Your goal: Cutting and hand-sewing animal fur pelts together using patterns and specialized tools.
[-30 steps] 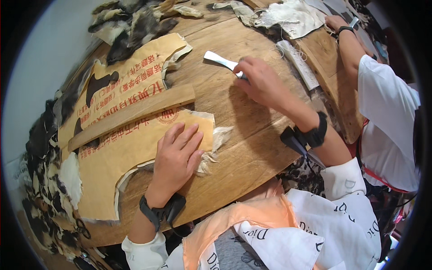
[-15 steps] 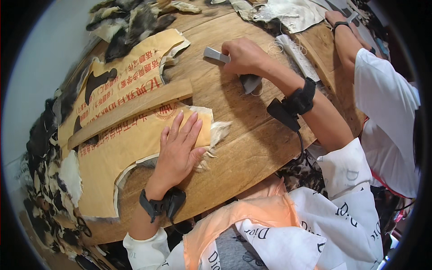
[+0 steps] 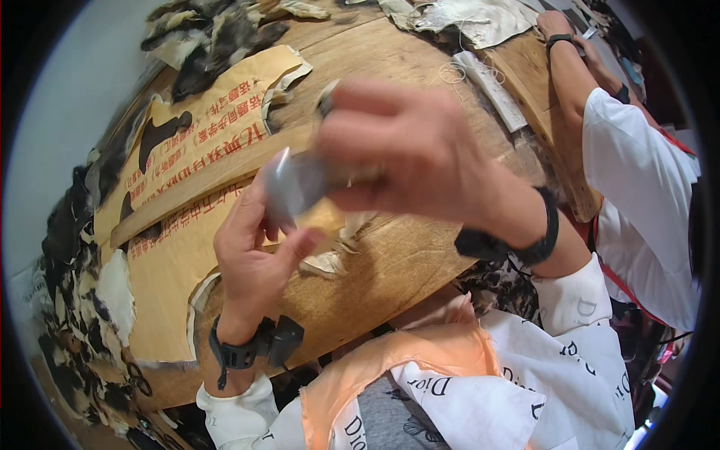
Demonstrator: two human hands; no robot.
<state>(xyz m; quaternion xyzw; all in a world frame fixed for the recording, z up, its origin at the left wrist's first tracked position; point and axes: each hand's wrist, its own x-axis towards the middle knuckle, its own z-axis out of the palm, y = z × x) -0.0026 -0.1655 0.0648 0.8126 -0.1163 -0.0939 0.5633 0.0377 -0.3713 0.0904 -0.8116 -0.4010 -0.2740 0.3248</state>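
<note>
My right hand (image 3: 409, 150), smeared by motion, is closed round a short metal knife with a wide grey blade (image 3: 298, 186). The blade sits right at the fingers of my left hand (image 3: 255, 259). That hand is raised, thumb apart from curved fingers; part of the fingers is behind the blade, and whether they touch it I cannot tell. Below lies a yellow paper pattern (image 3: 169, 300) with red print, cut to a curved outline, over a pale-edged fur hide (image 3: 116, 289). A long wooden strip (image 3: 176, 199) rests across the paper.
Dark and white fur pieces (image 3: 214, 52) are heaped at the far left and along the left edge. Pale hides (image 3: 480, 22) lie at the back. A white bar (image 3: 491, 90) with loose thread is on the wooden table (image 3: 390, 259). At right, a co-worker's arm (image 3: 570, 82) reaches in.
My right hand has swung left and nearer with the knife, bringing its blade to my left hand. My left hand has lifted off the paper pattern, its fingers curling.
</note>
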